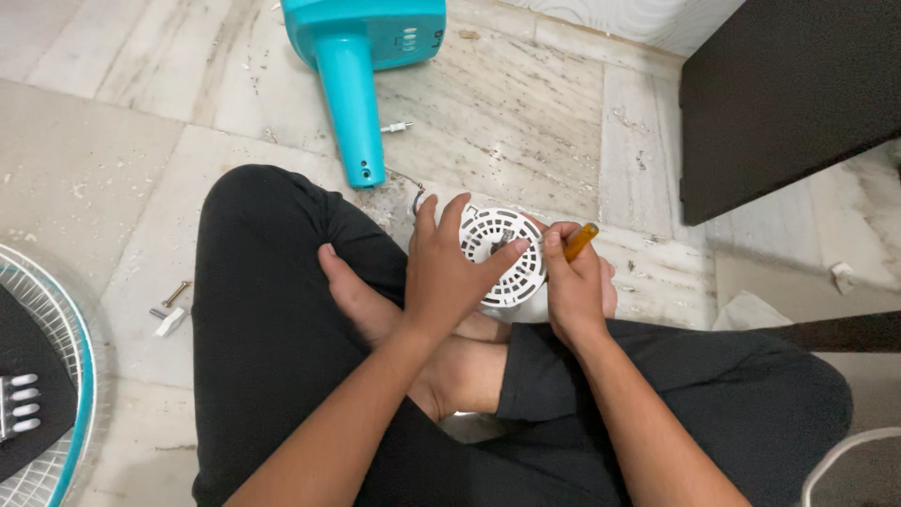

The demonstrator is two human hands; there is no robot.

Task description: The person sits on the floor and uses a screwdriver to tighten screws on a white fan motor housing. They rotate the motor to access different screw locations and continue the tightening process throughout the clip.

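One white vented motor housing (502,255) sat at centre, gripped by the left hand (449,272); at its three o'clock, the right hand (574,286) clenched one orange-handled screwdriver (580,241). One teal fan stand (352,84) lay at twelve.

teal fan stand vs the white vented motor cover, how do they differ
The teal fan stand lies untouched on the marble floor; the white vented motor cover is held by the left hand, with the right hand working an orange-handled screwdriver on it. Stand: solid, long-necked. Cover: round, slotted. Both look plastic.

No packages, labels, signs or screens show anywhere around the hands; nothing of that kind is visible.
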